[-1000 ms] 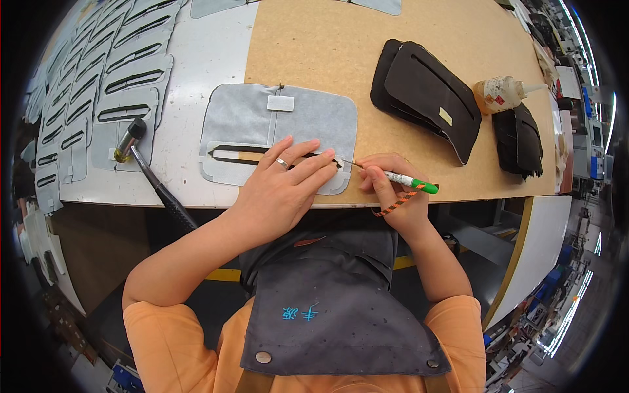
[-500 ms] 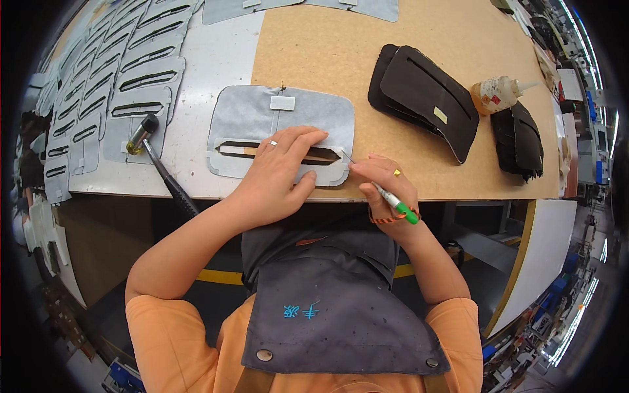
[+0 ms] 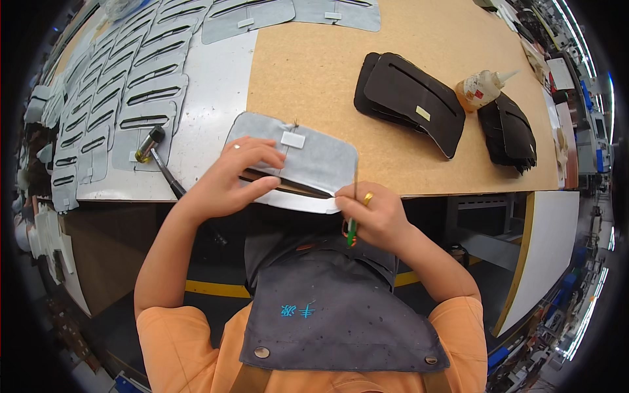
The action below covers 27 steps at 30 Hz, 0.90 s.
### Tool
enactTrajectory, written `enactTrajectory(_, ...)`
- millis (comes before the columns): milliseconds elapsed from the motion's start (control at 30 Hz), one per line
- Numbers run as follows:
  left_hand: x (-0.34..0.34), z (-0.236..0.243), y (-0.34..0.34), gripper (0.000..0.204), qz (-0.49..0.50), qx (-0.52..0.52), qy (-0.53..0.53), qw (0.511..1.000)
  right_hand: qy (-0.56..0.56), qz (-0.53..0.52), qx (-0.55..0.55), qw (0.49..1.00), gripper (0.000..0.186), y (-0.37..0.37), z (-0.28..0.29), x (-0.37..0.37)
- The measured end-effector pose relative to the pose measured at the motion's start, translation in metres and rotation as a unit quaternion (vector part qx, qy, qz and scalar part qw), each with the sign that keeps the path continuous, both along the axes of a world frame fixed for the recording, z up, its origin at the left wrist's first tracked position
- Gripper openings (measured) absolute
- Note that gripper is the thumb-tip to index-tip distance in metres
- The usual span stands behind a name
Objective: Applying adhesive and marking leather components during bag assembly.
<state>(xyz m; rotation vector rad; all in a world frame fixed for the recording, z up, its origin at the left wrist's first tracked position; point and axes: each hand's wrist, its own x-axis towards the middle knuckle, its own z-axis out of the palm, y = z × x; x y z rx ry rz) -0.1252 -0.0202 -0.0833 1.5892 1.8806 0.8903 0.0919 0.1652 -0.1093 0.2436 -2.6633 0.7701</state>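
A grey panel (image 3: 321, 154) with a dark long slot and a small white tag (image 3: 293, 140) lies tilted at the table's front edge, its near strip jutting over. My left hand (image 3: 226, 177) rests at its left end, thumb and fingers apart on either side of the slot. At the lower right corner my right hand (image 3: 375, 208) pinches the panel between thumb and forefinger. The same hand keeps a thin pen-like tool with a green end (image 3: 352, 230) tucked in its fingers; its slim tip points up past the panel's right edge.
Overlapping slotted grey panels (image 3: 152, 95) cover the table's left. A hammer (image 3: 152, 145) lies nearer, its handle over the front edge. On the right are stacked dark brown slotted pieces (image 3: 413, 98), a smaller dark stack (image 3: 508, 134) and a nozzle bottle (image 3: 477, 90). Two grey panels (image 3: 334, 14) lie at the back.
The panel has turned and slid toward me, its near edge now over the table edge. My left hand moved left with fingers spread. My right hand swung the tool upright and pinches the panel's corner.
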Motion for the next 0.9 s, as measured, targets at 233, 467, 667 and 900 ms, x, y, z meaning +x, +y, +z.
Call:
enactTrajectory(233, -0.029, 0.0, -0.035, 0.018, 0.215, 0.063, -0.327, 0.918, -0.028, -0.214, -0.578, 0.787, 0.015, 0.017, 0.031, -0.018)
enactTrajectory(467, -0.031, -0.025, -0.01, 0.009, 0.256, 0.046, -0.287, 0.922, -0.018, -0.272, -0.535, 0.8, 0.021, 0.02, -0.008, -0.032)
enactTrajectory(667, -0.032, -0.028, -0.007, 0.009, 0.269, 0.044, -0.267, 0.925, -0.009, -0.281, -0.52, 0.806, 0.022, 0.022, -0.016, -0.036)
enactTrajectory(900, -0.03, -0.028, -0.005, 0.011, 0.283, 0.052, -0.228, 0.93, 0.006, -0.311, -0.481, 0.82, 0.019, 0.02, -0.014, -0.036)
